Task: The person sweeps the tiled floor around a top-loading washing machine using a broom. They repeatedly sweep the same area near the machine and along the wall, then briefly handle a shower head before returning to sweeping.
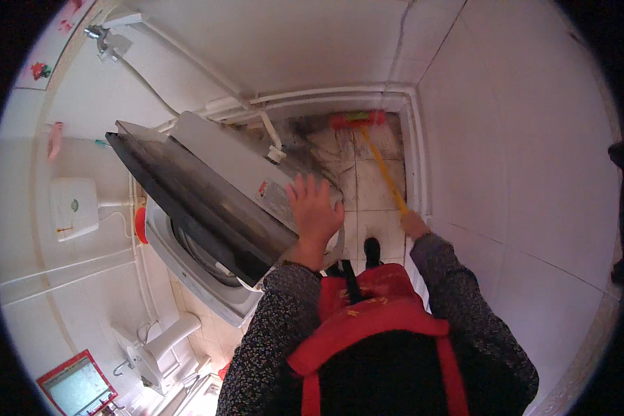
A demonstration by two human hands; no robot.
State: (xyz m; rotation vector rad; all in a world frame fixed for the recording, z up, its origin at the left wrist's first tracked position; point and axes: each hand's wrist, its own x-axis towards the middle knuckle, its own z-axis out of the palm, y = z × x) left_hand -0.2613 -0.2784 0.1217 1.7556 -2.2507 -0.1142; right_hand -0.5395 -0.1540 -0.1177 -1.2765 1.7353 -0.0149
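My right hand [414,225] is closed round the yellow handle [385,170] of a broom. Its wide red head, with a green patch on top, rests on the dirty floor tiles [336,145] by the back wall; I cannot make out its bristles. My left hand [315,208] lies with spread fingers against the grey back panel of a washing machine [229,173]. The machine stands at an angle on my left, with its dark lid [194,201] raised. A white drain pipe [274,142] sits beside its far corner.
White pipes [312,92] run low along the back wall. A hose [149,87] joins the wall tap [98,33] to the machine. A tiled wall [506,132] rises close on my right. Farther left are a white basin [173,336], a red-framed mirror [78,385] and a cistern [75,208].
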